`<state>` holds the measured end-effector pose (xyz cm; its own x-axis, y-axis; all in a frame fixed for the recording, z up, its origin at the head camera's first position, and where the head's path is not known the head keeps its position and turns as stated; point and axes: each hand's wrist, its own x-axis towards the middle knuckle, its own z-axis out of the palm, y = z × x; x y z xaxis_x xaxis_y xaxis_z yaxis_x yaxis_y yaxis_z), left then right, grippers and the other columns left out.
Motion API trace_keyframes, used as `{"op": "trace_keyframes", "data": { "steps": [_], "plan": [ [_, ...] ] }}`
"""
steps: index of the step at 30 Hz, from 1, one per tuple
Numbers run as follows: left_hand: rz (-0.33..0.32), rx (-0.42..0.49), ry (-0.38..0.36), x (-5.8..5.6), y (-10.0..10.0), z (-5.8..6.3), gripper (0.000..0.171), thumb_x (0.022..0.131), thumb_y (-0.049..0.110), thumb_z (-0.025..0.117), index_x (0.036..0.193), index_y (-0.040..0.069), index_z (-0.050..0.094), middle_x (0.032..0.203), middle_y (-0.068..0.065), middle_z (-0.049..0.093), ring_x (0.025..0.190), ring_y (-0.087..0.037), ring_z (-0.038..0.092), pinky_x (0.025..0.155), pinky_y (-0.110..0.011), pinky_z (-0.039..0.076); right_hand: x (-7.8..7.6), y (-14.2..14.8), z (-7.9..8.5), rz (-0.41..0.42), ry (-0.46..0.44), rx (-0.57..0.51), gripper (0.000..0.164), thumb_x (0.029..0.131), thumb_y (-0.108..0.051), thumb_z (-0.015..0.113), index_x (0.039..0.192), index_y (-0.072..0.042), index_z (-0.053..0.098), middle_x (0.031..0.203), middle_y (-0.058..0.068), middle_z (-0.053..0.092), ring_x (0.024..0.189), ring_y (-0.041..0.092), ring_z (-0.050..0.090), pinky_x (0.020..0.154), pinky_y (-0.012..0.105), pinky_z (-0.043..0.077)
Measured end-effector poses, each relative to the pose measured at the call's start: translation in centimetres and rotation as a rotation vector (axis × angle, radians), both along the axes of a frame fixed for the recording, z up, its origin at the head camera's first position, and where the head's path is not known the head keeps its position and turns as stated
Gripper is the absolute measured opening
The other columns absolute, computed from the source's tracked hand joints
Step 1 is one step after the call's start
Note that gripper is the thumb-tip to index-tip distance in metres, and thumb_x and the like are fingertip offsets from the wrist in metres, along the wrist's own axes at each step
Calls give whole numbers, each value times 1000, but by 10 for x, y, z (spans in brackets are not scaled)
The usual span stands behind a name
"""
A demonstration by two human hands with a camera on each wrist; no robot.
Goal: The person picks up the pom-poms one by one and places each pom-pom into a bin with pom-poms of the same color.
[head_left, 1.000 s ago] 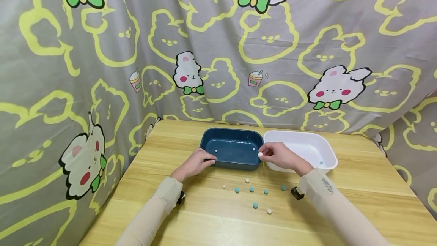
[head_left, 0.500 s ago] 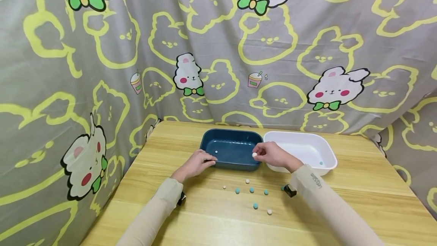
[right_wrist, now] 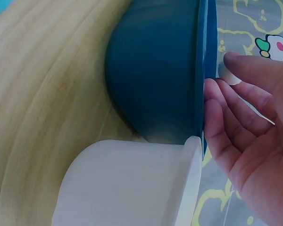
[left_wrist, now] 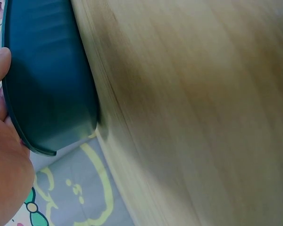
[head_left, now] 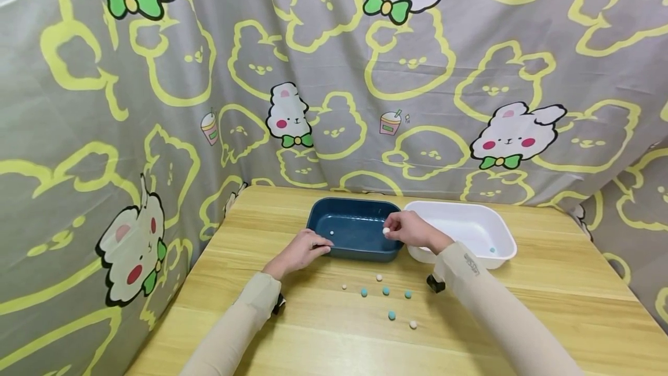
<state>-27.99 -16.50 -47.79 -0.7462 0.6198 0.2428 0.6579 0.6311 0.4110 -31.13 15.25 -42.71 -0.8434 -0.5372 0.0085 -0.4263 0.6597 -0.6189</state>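
Note:
My right hand (head_left: 414, 230) is over the right end of the dark blue basin (head_left: 360, 253). Between its thumb and fingertips it pinches a small white ball (head_left: 386, 231), also partly visible in the right wrist view as a pale ball (right_wrist: 228, 74) beside the basin rim. My left hand (head_left: 300, 251) holds the basin's front left rim. In the left wrist view, its thumb (left_wrist: 1, 66) lies over the rim edge, other fingers on the far side. A tiny white ball (head_left: 331, 232) lies inside the basin, toward its left end.
A white basin (head_left: 501, 228) stands right beside the blue one, with a small teal ball (head_left: 492, 250) inside. On the wooden table (head_left: 323, 335) in front lie several teal balls (head_left: 392, 315) and several white balls (head_left: 413, 324). A patterned curtain (head_left: 334, 74) hangs behind.
My right hand has moved left and slightly away from me, carrying the white ball from the basin's right rim to over its inside. The left hand stays on the rim.

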Motion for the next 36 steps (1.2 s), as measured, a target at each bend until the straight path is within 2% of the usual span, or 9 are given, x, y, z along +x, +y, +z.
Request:
{"op": "trace_keyframes", "data": {
  "steps": [16, 23, 29, 32, 36],
  "plan": [
    [-3, -2, 15, 3, 1, 2, 21, 95, 17, 57, 109, 9, 71, 104, -2, 70, 95, -15, 62, 97, -42, 36, -17, -7, -7, -37, 11, 12, 12, 88, -15, 68, 95, -6, 68, 77, -3, 62, 69, 12, 56, 67, 31, 48],
    [12, -3, -24, 3, 2, 3, 22, 96, 18, 57, 111, 9, 71, 106, -3, 69, 97, -17, 62, 100, -43, 34, -23, -7, -9, -51, 10, 18, 12, 88, -15, 68, 94, -5, 68, 72, -3, 61, 64, 12, 56, 65, 30, 47],
    [23, -17, -28, 1, 3, 1, 23, 96, 19, 57, 112, 10, 71, 107, -2, 69, 98, -16, 62, 100, -42, 33, -25, -7, -9, -69, -16, 15, 20, 88, -16, 67, 100, 0, 68, 71, -1, 63, 62, 12, 59, 64, 30, 49],
    [20, -14, -20, 1, 2, 0, 22, 95, 18, 57, 111, 10, 71, 106, -2, 69, 97, -16, 62, 99, -42, 34, -23, -6, -7, -51, 0, 9, 25, 89, -15, 66, 103, 5, 66, 71, -1, 63, 61, 11, 59, 62, 29, 49],
    [15, -5, -4, 1, 2, 0, 21, 95, 18, 58, 109, 10, 71, 104, -1, 70, 96, -15, 62, 98, -42, 34, -19, -6, -6, -53, 11, 9, 26, 89, -13, 65, 105, 6, 66, 72, 1, 64, 61, 11, 59, 62, 29, 49]
  ]
}}
